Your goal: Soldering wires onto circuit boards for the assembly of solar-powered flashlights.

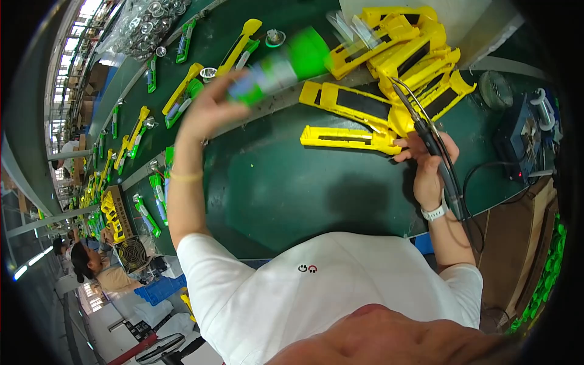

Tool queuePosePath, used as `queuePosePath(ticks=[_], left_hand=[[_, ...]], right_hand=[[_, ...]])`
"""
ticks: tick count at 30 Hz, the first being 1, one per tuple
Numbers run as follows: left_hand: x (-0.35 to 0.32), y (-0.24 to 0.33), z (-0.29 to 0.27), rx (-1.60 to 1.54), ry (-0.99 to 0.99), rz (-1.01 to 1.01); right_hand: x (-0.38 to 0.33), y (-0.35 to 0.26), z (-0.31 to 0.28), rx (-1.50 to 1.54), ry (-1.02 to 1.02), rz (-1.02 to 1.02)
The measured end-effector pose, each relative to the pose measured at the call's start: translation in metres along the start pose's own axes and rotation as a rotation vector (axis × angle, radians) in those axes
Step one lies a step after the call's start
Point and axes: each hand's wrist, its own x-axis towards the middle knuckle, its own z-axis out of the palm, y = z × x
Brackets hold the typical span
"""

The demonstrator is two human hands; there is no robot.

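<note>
My left hand (pixel 213 112) is closed around one end of a bright green flashlight body (pixel 309 53) with a grey-lilac battery section. Motion blurs it above the far part of the bench. My right hand (pixel 429 167), wearing a white watch, grips the black handle of a soldering iron (pixel 433 146), with a thin metal tube running alongside it. Its fingertips are at the end of a long yellow housing half (pixel 347 139). Another yellow housing with a black panel (pixel 362 104) lies just beyond. Farther back, several yellow housings (pixel 407 52) are piled up.
On the right stand a blue soldering station (pixel 517 143) with a red light and a round glass dish (pixel 496 90). To the left, a conveyor carries green and yellow flashlight parts (pixel 182 88). A bag of shiny reflectors (pixel 146 24) lies far left. A co-worker (pixel 91 261) sits farther down the line.
</note>
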Motion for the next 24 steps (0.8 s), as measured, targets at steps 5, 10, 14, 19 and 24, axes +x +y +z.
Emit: queuePosePath(ticks=[5, 10, 14, 19, 24], left_hand=[[-0.055, -0.021, 0.11, 0.626, -0.351, 0.463], [-0.097, -0.026, 0.124, 0.75, -0.191, 0.402], [-0.124, -0.035, 0.117, 0.668, -0.088, 0.37], [-0.138, -0.039, 0.103, 0.696, 0.008, 0.347], [-0.121, -0.042, 0.136, 0.824, 0.034, 0.429]], right_hand=[[-0.001, -0.002, 0.002, -0.138, 0.019, -0.144], [-0.002, -0.007, -0.01, -0.147, 0.342, -0.265], [-0.009, -0.024, -0.018, -0.032, 0.272, -0.267], [-0.027, -0.039, -0.017, 0.125, 0.235, -0.25], [-0.047, -0.035, -0.006, 0.141, 0.22, -0.086]])
